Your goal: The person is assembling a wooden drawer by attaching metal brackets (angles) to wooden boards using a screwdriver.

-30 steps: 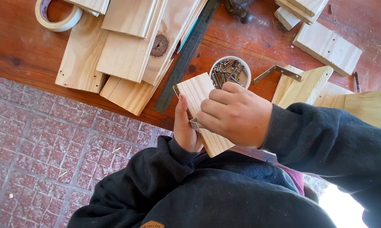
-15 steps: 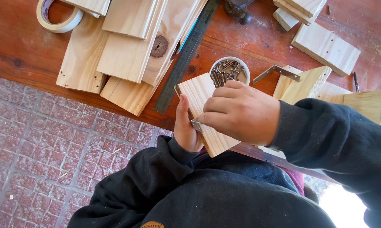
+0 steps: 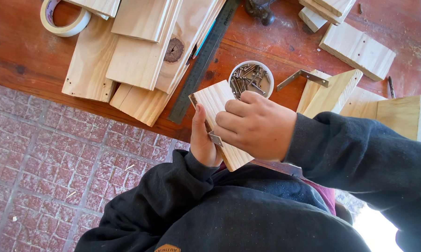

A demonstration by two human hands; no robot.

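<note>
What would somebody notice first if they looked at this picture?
Two hands in the middle: the left hand and right hand hold a small wood board with a metal bracket at its edge. Behind it, a white cup of screws sits on the red table.

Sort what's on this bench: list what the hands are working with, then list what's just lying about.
In hand:
left hand
right hand
small wooden board
metal bracket, pressed against the board

Lying about:
cup of screws
angle bracket
ruler
tape roll
stacked planks
wood offcuts
</note>
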